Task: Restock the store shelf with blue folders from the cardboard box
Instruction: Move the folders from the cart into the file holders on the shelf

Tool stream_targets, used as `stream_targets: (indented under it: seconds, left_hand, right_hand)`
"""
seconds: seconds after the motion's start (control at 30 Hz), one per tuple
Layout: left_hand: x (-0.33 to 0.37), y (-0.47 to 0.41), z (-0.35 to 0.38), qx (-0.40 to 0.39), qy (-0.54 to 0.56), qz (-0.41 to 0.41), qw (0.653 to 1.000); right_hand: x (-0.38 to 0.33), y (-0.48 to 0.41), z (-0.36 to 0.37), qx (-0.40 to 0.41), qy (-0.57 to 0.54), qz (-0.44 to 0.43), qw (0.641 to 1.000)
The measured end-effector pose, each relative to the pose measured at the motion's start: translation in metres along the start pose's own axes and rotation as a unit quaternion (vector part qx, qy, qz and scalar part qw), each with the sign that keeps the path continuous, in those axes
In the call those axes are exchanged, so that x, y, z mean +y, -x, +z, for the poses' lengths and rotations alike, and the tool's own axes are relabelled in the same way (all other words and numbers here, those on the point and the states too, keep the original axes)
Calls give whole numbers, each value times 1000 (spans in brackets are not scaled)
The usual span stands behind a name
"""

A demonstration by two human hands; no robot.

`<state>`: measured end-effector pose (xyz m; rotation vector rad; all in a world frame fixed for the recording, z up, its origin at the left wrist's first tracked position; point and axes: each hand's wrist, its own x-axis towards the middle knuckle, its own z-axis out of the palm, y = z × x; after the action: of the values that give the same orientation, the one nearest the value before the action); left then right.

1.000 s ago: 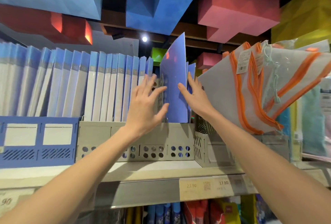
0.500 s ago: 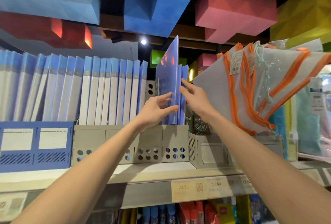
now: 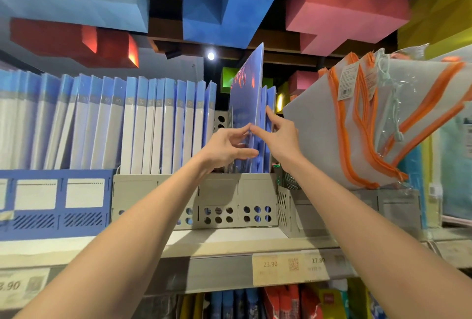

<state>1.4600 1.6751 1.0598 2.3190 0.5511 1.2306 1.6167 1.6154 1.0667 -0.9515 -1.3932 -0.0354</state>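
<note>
Blue folder (image 3: 246, 104) upright in grey rack (image 3: 255, 191), left grip (image 3: 229, 147) pinching it, right grip (image 3: 281, 137) wide

Price label (image 3: 290, 265) on shelf (image 3: 217, 271): 23.90, 17.80; left label (image 3: 23, 286): 3.90.

The left hand (image 3: 227, 149), flat a second ago, now pinches the folder's (image 3: 246, 104) near edge. The folder has swung edge-on, and the right hand (image 3: 281, 137) has shifted from palm to fingertips.
</note>
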Motion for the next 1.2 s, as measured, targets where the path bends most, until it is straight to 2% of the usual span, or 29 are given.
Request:
stream_targets:
  seconds: [0.23, 0.37, 0.63, 0.87, 1.07, 1.2]
  left_hand:
    - [-3, 1, 4, 11, -5, 9, 1000]
    - [-3, 5, 8, 14, -40, 8, 999]
    - [-1, 20, 9, 42, -34, -29, 998]
    - [6, 20, 14, 71, -99, -46, 992]
    - [11, 23, 17, 129, -162, 8, 978]
    - [6, 20, 14, 90, -152, 26, 984]
  right_hand:
    - [-6, 3, 0, 6, -3, 21, 1000]
    - [-8, 6, -7, -29, 22, 18, 999]
    - [-9, 10, -12, -82, 16, 32, 996]
    - [-14, 6, -2, -48, 35, 20, 998]
    - [-9, 10, 7, -12, -4, 25, 1000]
    - [0, 13, 8, 8, 39, 17, 999]
